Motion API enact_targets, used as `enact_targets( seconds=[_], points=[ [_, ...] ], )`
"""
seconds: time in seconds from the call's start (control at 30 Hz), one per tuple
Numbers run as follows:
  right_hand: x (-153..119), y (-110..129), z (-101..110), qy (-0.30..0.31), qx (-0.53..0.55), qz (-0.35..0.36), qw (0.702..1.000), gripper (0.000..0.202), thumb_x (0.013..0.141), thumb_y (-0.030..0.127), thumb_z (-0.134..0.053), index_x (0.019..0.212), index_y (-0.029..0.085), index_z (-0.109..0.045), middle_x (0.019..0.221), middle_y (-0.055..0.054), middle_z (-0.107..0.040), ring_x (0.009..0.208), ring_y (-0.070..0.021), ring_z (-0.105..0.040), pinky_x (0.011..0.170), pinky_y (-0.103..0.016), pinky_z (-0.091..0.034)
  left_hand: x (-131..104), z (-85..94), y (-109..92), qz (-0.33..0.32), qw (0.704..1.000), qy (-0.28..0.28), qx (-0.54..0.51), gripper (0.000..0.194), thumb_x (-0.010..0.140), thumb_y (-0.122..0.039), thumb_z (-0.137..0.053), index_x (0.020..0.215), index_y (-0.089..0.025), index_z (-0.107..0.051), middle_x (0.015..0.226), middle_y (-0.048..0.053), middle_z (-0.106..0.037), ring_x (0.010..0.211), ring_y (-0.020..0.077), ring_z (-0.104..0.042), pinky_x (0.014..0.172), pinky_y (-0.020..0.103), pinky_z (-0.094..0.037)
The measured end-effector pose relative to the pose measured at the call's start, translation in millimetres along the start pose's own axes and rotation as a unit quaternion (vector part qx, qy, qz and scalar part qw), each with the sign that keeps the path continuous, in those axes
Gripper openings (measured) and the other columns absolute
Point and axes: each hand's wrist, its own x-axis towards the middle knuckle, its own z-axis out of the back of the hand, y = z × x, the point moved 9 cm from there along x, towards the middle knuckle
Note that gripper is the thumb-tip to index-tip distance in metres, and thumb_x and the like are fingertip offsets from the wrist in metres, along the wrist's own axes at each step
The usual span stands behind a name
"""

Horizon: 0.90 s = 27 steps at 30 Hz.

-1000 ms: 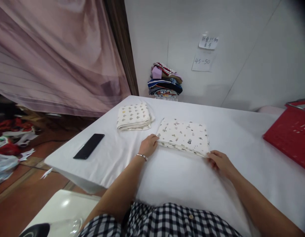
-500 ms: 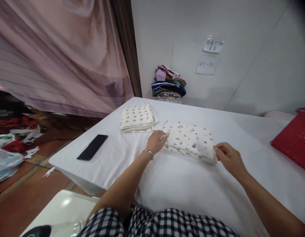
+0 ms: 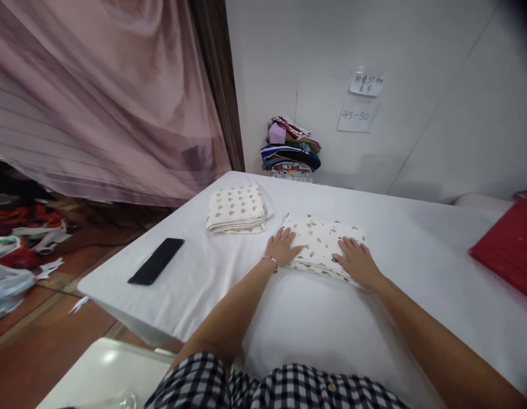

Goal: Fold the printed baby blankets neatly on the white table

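A folded white cloth (image 3: 318, 241) with small scattered prints lies on the white-covered table (image 3: 323, 324) in front of me. My left hand (image 3: 283, 248) rests on its left side, fingers spread and palm down. On the right part of the same cloth, my right hand (image 3: 358, 260) lies flat with fingers apart. Neither hand grips the fabric. Just left of it sits a second folded white cloth (image 3: 238, 209), printed with rows of grey motifs and one yellow one; no hand touches it.
A black phone (image 3: 157, 261) lies near the table's left edge. At the right is a red item (image 3: 508, 244). Stacked folded fabrics (image 3: 291, 150) stand by the wall behind the table. A pale curtain (image 3: 118, 102) hangs at left, and a white surface (image 3: 105, 375) is at lower left.
Both hands have gone from pinching the cloth's left and right edges to lying flat on top of it. The right hand has moved inward to the left.
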Motion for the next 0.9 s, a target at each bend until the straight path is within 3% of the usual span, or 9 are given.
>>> enact_targets(
  seconds=[0.2,0.37,0.53,0.7,0.8,0.9],
  points=[
    [11.0,-0.1,7.6,0.035,0.031,-0.027,0.999,0.055,0.089,0.051,-0.032,0.134,0.021,-0.042,0.148,-0.007,-0.028,0.138,-0.028,-0.017,0.11,-0.047,-0.016,1.7,2.7,-2.0,0.003,1.0,-0.003,0.004,0.066,0.085,-0.065,-0.026,0.14,-0.028,-0.03,0.153,0.003,-0.016,0.14,0.0276,-0.008,0.109,0.053,-0.016],
    [36.4,-29.0,24.0,-0.045,0.033,-0.053,0.997,0.059,0.088,0.051,-0.033,0.137,0.019,-0.037,0.15,-0.01,-0.021,0.139,-0.03,-0.012,0.11,-0.051,-0.012,1.8,3.2,-1.3,-0.001,1.0,-0.017,0.014,0.063,0.085,-0.063,-0.029,0.138,-0.029,-0.033,0.152,0.004,-0.019,0.14,0.0278,-0.009,0.108,0.053,-0.018],
    [46.5,-54.3,11.1,-0.054,0.07,-0.071,0.994,0.061,0.087,0.05,-0.035,0.137,0.015,-0.036,0.15,-0.011,-0.022,0.138,-0.0315,-0.01,0.109,-0.047,-0.021,2.6,3.5,0.4,-0.003,1.0,-0.026,-0.005,0.059,0.085,-0.061,-0.034,0.136,-0.032,-0.036,0.151,0.003,-0.022,0.139,0.028,-0.012,0.108,0.054,-0.019],
    [45.6,-62.6,10.5,-0.064,0.197,-0.101,0.973,0.064,0.083,0.049,-0.045,0.136,0.014,-0.038,0.151,-0.01,-0.02,0.139,-0.0277,-0.006,0.113,-0.043,-0.012,3.6,5.2,1.1,-0.004,0.999,-0.036,-0.018,0.057,0.085,-0.059,-0.039,0.133,-0.03,-0.04,0.15,0.005,-0.024,0.139,0.0282,-0.014,0.108,0.053,-0.019],
    [31.2,-78.9,12.1,-0.091,0.291,-0.171,0.937,0.066,0.084,0.048,-0.045,0.14,0.017,-0.033,0.151,-0.009,-0.019,0.138,-0.027,-0.015,0.112,-0.043,-0.017,3.2,9.6,3.3,0.009,0.998,-0.039,-0.039,0.06,0.082,-0.057,-0.046,0.133,-0.027,-0.04,0.15,0.006,-0.024,0.139,0.0285,-0.015,0.109,0.052,-0.02],
    [5.0,-88.9,8.2,-0.102,0.335,-0.216,0.911,0.07,0.083,0.048,-0.047,0.143,0.019,-0.026,0.145,-0.013,-0.033,0.129,-0.0289,-0.037,0.104,-0.044,-0.034,3.5,22.2,12.1,0.058,0.992,-0.063,-0.092,0.064,0.078,-0.053,-0.053,0.133,-0.021,-0.041,0.147,0.011,-0.03,0.135,0.0278,-0.027,0.107,0.044,-0.028]
  ],
)
